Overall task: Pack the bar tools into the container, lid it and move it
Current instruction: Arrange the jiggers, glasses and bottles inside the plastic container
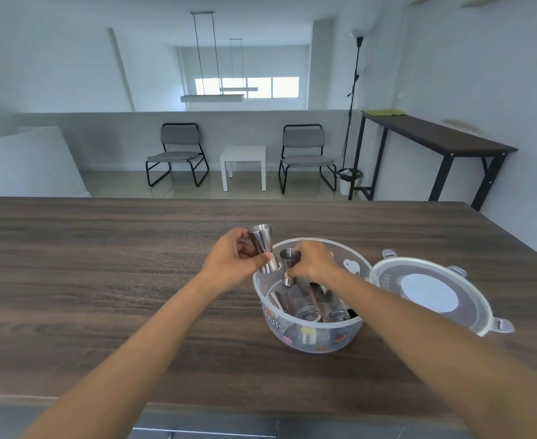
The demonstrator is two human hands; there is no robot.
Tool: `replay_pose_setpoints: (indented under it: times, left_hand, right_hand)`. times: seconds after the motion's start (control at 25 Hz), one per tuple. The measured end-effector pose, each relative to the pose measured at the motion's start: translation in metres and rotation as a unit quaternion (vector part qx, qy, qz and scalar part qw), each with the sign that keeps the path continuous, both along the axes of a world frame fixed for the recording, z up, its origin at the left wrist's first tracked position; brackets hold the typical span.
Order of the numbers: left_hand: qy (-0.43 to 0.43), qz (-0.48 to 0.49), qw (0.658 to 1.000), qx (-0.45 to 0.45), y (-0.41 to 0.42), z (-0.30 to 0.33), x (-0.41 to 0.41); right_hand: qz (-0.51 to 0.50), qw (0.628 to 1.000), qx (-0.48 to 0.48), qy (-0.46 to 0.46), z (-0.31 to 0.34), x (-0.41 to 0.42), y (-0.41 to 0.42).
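Hands (273,261) with jiggers (262,247) above container (308,327) rim; lid (432,293) beside.

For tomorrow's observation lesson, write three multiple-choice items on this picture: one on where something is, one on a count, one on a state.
1. Where does the lid lie?
A. On the table, right of the container
B. On the container
C. On a chair

2. How many steel jiggers are in the person's hands?
A. None
B. Two
C. Four

3. What state is the container in?
A. Lidded and empty
B. Tipped on its side
C. Open, with glasses and tools inside

Answers: 1 A, the lid rests on the table beside the bowl. 2 B, the left hand holds a larger jigger and the right hand a smaller jigger. 3 C, it stands upright with no lid, contents visible.
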State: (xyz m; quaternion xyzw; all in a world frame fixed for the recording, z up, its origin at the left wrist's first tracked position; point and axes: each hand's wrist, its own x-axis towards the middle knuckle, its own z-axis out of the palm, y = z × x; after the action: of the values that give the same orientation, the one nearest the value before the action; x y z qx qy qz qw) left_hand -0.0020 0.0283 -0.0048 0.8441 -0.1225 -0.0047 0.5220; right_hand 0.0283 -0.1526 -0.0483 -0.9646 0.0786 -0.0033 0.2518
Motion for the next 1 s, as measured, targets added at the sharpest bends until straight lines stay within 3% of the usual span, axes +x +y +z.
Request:
replay_pose_setpoints:
  times: [0.32, 0.44, 0.64, 0.8, 1.0]
  left_hand:
    - [-0.017, 0.016, 0.999, 0.048, -0.003, -0.002, 0.005]
    - [-0.015, 0.0, 0.995, 0.103, -0.008, 0.0, 0.012]
    - [-0.028, -0.028, 0.964, 0.262, -0.028, 0.009, 0.025]
    - [-0.064, -0.049, 0.932, 0.352, -0.044, 0.011, 0.034]
    - [-0.074, -0.077, 0.914, 0.392, -0.051, -0.001, 0.039]
  right_hand:
    - [0.033, 0.999, -0.011, 0.033, 0.01, -0.008, -0.007]
    - [0.078, 0.991, -0.086, 0.059, 0.031, -0.011, -0.026]
    - [0.192, 0.942, -0.23, 0.151, 0.039, -0.028, -0.043]
    - [0.232, 0.929, -0.257, 0.13, 0.033, -0.03, -0.047]
    - [0.276, 0.914, -0.28, 0.103, 0.029, -0.031, -0.057]
